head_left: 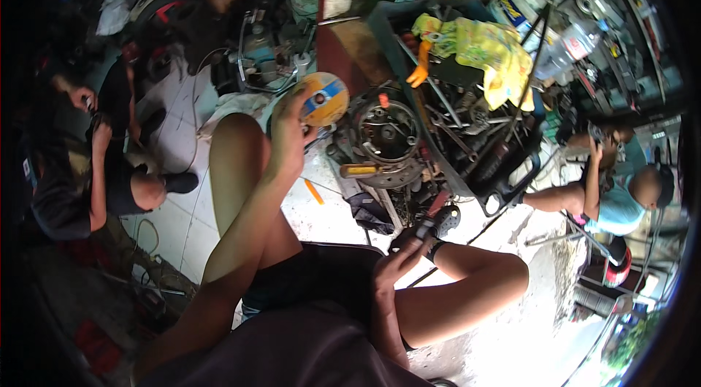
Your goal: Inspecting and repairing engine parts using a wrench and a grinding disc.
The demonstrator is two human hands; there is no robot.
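Observation:
My left hand (290,124) is raised, its fingers closed on the edge of a round orange disc (330,111) with a blue band and a dark centre hole, like a cutting disc. Whether a tool body sits behind the disc is hidden. Lower and to the right, my right hand (396,264) is wrapped round a dark, slim tool (423,227) between my knees; its exact kind does not show. Beyond the disc lies a round metal wheel hub (385,133) with an orange piece on it. A yellow-handled tool (361,170) rests against the hub's near side.
A dark bin (447,174) full of metal tools stands at the right, a yellow cloth (496,51) over it. An orange stick (314,192) lies on the white tiles. One person (77,168) sits at left, another (621,201) at right. A plastic bottle (573,47) lies far right.

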